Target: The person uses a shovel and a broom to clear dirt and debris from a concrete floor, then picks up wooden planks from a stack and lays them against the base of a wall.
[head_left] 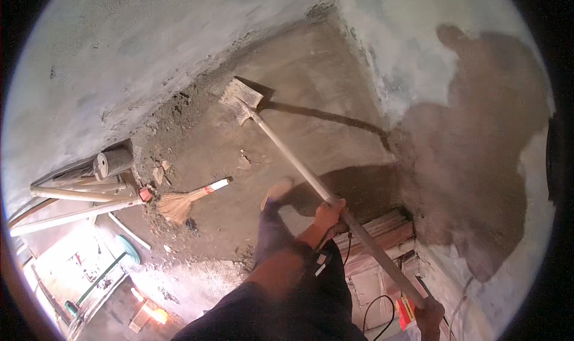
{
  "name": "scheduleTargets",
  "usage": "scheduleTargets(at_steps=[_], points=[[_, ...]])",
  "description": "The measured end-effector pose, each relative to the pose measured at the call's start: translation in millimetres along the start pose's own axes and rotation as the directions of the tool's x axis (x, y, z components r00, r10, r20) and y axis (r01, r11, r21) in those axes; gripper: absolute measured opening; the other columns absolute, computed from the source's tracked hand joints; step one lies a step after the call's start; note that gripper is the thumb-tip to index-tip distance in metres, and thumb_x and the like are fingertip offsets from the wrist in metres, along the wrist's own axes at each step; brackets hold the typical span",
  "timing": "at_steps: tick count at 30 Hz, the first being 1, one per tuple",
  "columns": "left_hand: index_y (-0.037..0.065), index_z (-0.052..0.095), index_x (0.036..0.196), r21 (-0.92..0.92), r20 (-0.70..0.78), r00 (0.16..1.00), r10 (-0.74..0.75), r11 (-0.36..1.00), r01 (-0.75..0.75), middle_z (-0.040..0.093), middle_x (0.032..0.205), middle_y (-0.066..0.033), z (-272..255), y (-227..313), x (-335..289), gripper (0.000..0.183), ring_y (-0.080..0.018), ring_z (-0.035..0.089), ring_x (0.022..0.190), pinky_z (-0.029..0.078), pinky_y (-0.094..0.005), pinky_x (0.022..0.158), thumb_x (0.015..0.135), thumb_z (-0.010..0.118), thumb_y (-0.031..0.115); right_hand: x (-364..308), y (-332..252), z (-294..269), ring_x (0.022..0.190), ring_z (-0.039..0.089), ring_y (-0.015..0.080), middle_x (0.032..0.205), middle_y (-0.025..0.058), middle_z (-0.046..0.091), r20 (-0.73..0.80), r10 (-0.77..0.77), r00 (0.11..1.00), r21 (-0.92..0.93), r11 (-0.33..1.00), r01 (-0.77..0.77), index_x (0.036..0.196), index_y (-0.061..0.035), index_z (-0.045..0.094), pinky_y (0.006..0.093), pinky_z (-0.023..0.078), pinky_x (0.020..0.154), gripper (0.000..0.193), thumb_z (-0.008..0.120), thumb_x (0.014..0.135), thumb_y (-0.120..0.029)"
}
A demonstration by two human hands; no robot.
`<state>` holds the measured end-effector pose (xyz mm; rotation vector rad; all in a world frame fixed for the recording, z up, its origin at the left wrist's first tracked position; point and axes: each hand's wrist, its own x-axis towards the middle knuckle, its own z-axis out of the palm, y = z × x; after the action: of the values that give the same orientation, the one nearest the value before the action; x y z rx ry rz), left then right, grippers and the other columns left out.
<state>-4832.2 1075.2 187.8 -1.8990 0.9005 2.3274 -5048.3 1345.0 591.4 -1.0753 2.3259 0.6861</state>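
Nearest of all is the person's dark clothing point(263, 317), filling the bottom of the view, with the left forearm point(272, 275) reaching up across it. The left hand point(329, 214) is wrapped tight around the wooden shaft of the shovel point(293, 158), fingers curled over it. The right hand point(429, 314), low at the right edge and in dim light, is closed about the shaft's rear end; I can't make out its separate fingers.

The shovel slants away from both hands, up and to the left, so its blade point(241, 96) sits well beyond the left hand, out over the grey-brown floor point(317, 72). Whether the blade touches the ground I can't tell.

Left of the blade, crumbled rubble point(170, 122) runs along the foot of the left wall point(137, 42). The floor spreads on from the blade to the right wall point(394, 36), crossed by the shaft's shadow, and narrows into the far corner. A straw broom point(179, 206) lies left of the person's foot point(278, 191). Tighter quarters are on the right: stacked planks point(385, 236) sit beneath the shaft, near the wall.
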Motion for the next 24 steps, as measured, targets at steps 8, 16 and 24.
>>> scheduleTargets(at_steps=[8,16,24], points=[[-0.002,0.060,0.113,-0.334,-0.026,0.999,0.048,0.941,-0.054,0.066,0.097,-0.0118,-91.1,127.7,-40.3,0.028,-0.0230,0.065,0.088,0.053,-0.0362,0.073,0.092,0.065,0.016,73.8,-91.4,-39.9,0.056,0.065,0.0308,0.062,0.0116,0.061,0.097,-0.038,0.995,0.054,0.998,0.033,0.074,-0.0085,0.062,0.0427,0.050,0.055,0.026,0.078,0.074,-0.030],[-0.001,0.060,0.123,0.216,0.082,0.986,0.148,0.963,-0.163,0.067,0.109,-0.0144,-128.3,133.2,-64.8,0.031,-0.0218,0.063,0.100,0.052,-0.0348,0.086,0.094,0.058,0.010,81.3,-107.6,-38.7,0.054,0.061,0.0315,0.059,0.0117,0.056,-0.078,-0.156,0.985,0.018,0.987,0.158,0.069,-0.0091,0.058,0.0447,0.046,0.050,0.023,0.074,0.073,-0.025],[0.000,0.058,0.104,-0.277,-0.154,0.988,0.031,0.958,-0.073,0.063,0.087,-0.0115,-123.2,129.3,-109.4,0.022,-0.0238,0.063,0.076,0.051,-0.0382,0.064,0.096,0.056,0.021,76.8,-107.6,-31.4,0.060,0.062,0.0360,0.063,0.0136,0.059,0.030,-0.056,0.998,0.048,0.997,0.054,0.066,-0.0099,0.060,0.0465,0.048,0.054,0.018,0.074,0.065,-0.020]])
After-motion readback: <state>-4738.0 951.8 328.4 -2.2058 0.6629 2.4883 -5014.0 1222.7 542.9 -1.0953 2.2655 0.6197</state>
